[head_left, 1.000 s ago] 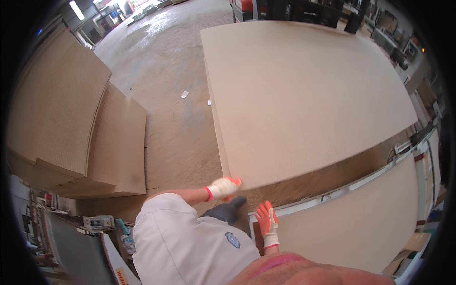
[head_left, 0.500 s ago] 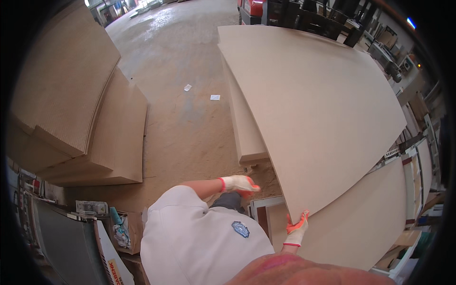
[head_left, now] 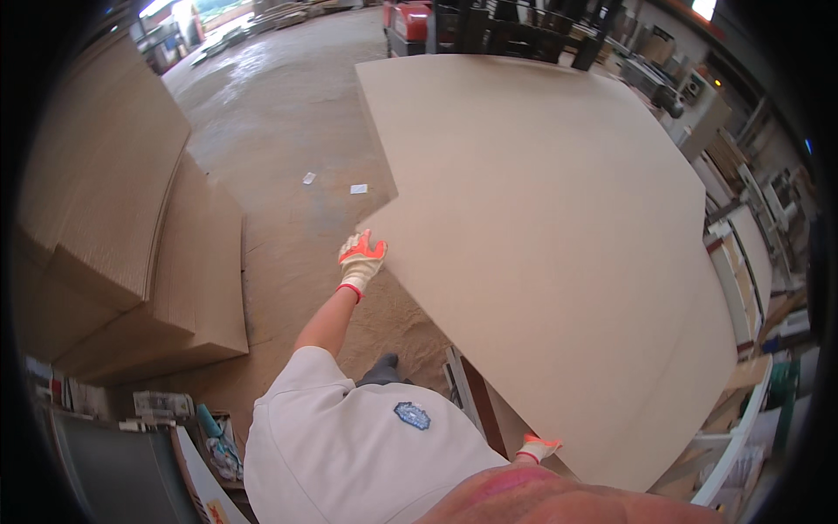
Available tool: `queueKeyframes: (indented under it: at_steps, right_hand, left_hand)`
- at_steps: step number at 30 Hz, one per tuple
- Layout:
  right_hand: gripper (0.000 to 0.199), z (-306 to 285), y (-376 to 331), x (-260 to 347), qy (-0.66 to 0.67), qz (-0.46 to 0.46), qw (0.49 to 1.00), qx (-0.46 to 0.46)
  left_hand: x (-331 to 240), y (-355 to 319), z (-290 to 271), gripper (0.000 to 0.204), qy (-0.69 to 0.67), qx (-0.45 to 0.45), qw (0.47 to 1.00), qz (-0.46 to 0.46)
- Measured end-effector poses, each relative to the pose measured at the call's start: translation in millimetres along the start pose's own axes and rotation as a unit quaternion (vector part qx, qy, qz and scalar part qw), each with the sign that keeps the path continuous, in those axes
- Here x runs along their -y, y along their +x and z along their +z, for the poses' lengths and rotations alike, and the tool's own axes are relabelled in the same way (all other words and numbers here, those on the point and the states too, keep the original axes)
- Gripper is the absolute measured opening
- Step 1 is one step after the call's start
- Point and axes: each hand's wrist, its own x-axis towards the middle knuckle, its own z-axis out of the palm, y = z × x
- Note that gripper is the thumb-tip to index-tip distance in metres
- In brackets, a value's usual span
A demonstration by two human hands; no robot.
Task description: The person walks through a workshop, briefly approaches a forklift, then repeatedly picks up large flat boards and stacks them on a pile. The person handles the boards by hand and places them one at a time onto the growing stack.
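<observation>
Workshop floor, dusty; board stacks at left. Large board has been swung and tilted since a second ago, so repositioning is underway. Left hand is clamped on its near corner, right hand pinched on lower edge.

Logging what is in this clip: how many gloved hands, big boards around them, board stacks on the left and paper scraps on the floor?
Gloved hands: 2, left hand and right hand, both on the lifted fibreboard sheet
Large boards: 2, the lifted sheet and the board under it
Board stacks: 2
Paper scraps on the floor: 2
Total: 8
</observation>
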Motion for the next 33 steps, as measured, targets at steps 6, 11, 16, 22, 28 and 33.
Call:
queueKeyframes:
  at_steps: [6, 11, 16, 22, 28, 33]
  right_hand:
    - [0.078, -86.1, -5.5, 60.8, -0.042, -0.009, 0.999, 0.013]
    - [0.073, -145.8, -11.8, 30.8, -0.116, 0.069, 0.989, -0.054]
    - [0.053, -153.7, -76.3, -75.3, 0.002, 0.115, 0.992, -0.045]
    - [0.058, -102.9, -205.1, -211.7, 0.128, 0.254, 0.958, -0.038]
    - [0.068, -134.7, -266.4, -279.0, 0.15, 0.252, 0.954, 0.059]
    - [0.081, -205.5, -214.2, -222.5, 0.135, 0.169, 0.973, -0.075]
  left_hand:
    - [12.3, -78.5, 22.9, 0.054, -0.09, 0.069, 0.988, 0.106]
    - [47.7, -77.5, 28.5, 0.052, -0.078, 0.116, 0.987, 0.075]
    - [81.7, 36.8, 43.9, 0.054, -0.018, 0.152, 0.984, 0.094]
    - [83.3, 243.8, 43.4, 0.063, -0.188, 0.26, 0.946, 0.042]
    - [29.1, 343.0, 35.6, 0.067, -0.217, 0.294, 0.93, 0.038]
    - [12.8, 191.0, 44.9, 0.046, -0.21, 0.382, 0.899, 0.039]
